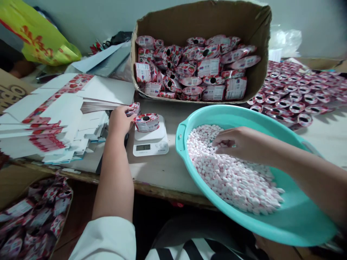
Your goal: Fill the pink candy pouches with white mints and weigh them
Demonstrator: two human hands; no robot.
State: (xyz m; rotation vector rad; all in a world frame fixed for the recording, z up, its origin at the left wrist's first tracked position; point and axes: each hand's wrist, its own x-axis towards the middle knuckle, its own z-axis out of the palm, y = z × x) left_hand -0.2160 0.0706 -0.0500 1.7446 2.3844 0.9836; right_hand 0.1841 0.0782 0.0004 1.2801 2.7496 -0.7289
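Observation:
My left hand (123,121) is closed on a small pink strawberry-print packet (135,108), just left of the scale. On the white digital scale (150,148) lies another printed packet (146,122) with a dark hole facing up; the display digits are too small to read surely. My right hand (230,141) is inside the turquoise basin (292,216), its fingers curled at the heap of small white and pinkish wrapped pieces (233,177). Whatever lies between those fingers is too small to make out.
Behind the scale stands a cardboard box (202,21) of filled packets. Rows of open packets (290,94) stand at the right. Flat printed sheets (62,97) cover the left. Another box of packets (38,216) sits lower left, below the table edge (151,189).

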